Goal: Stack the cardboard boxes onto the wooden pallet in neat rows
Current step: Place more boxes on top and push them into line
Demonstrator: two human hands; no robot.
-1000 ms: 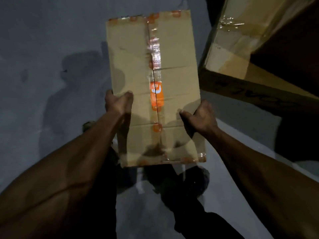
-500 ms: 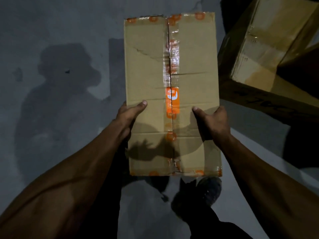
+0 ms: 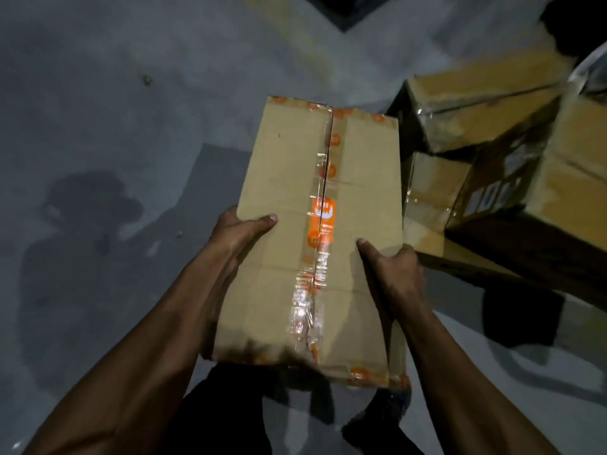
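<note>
**Box held in both hands above the floor**

The left hand [image 3: 238, 229] grips the box [image 3: 315, 231] at its 9 o'clock edge, thumb on top; the right hand [image 3: 392, 270] grips its 3 o'clock edge likewise. More boxes [image 3: 486, 103] lie piled at 2 o'clock on the grey floor [image 3: 115, 93].

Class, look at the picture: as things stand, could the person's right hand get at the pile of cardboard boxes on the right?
Probably not yet. The right hand grips the right side of the taped box, and the left hand holds the other side. The pile lies close by with nothing between, but reaching it means letting go first.
</note>
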